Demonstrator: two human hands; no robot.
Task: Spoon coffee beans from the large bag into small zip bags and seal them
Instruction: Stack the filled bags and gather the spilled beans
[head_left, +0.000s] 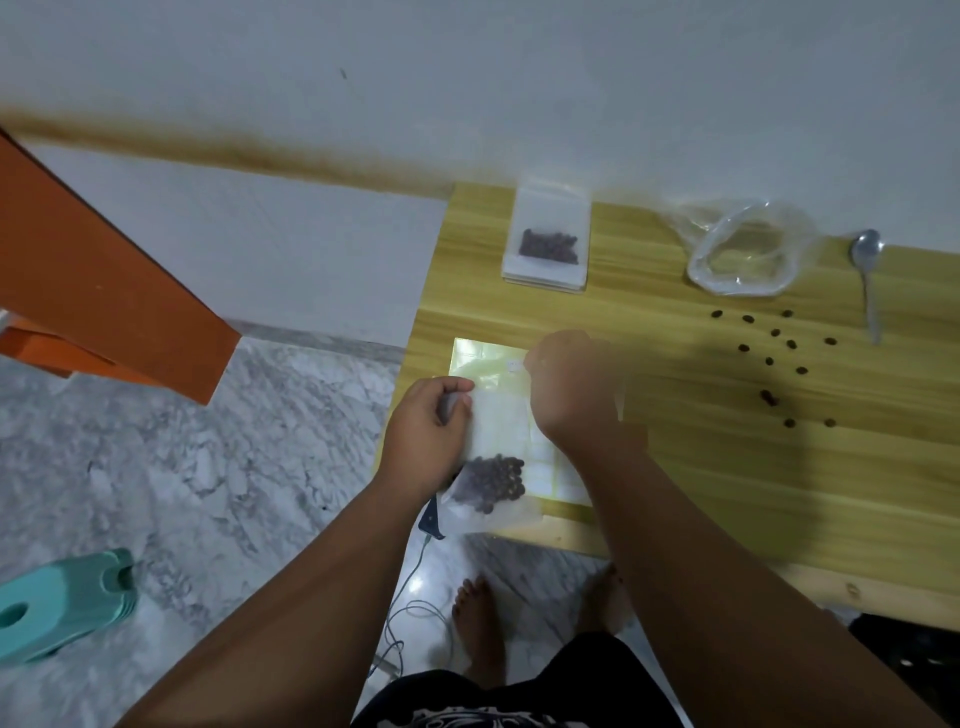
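A light wooden table carries everything; beyond the right hand lies a stack of zip bags with beans in the top 1; farther right sit a clear large bag, a spoon and scattered beans; flat empty bags lie under both hands.

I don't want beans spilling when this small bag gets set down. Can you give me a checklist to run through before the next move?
1. Both hands on the held zip bag: ok, left hand and right hand pinch its top.
2. Zip closed along its full width: cannot tell, hands cover it.
3. Beans settled at the bottom, away from the zip: ok.
4. Finished bags stacked clear at the table's far edge: ok.
5. Table free of stray beans: not ok, loose beans lie scattered near the spoon.
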